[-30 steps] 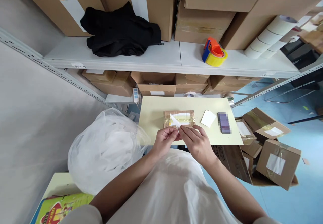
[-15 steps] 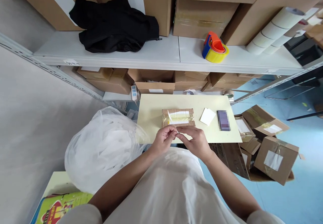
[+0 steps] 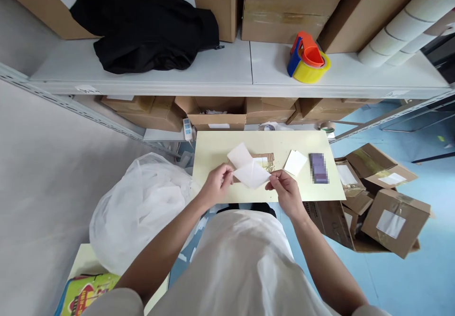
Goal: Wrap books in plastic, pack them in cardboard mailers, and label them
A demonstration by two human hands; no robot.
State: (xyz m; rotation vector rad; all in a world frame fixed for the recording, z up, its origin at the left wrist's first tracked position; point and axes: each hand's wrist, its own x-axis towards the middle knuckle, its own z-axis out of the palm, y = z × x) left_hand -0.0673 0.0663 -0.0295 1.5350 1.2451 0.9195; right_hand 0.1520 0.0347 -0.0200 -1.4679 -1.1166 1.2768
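Note:
Between my two hands a thin white label sheet (image 3: 250, 173) stretches out, with one part standing up behind the other; whether these are two layers coming apart I cannot tell. My left hand (image 3: 217, 183) pinches its left corner. The right corner is pinched by the thumb and fingers of my right hand (image 3: 287, 191). Just beneath the sheet, partly hidden, lies a small cardboard box (image 3: 269, 158) with clear tape and a white label on top. To its right on the table are a few white square sheets (image 3: 295, 163).
A purple, blurred flat object (image 3: 319, 168) lies at the table's (image 3: 213, 145) right side. Left stands a translucent bag of white scraps (image 3: 138, 207); right, a pile of cardboard boxes (image 3: 396, 221). On the shelf are a tape dispenser (image 3: 308, 60), black clothing (image 3: 152, 31) and white rolls (image 3: 401, 26).
My hands have moved apart from each other, and the white sheet, earlier seen nearly edge-on, is now spread between them. The camera view has shifted slightly closer to the shelf.

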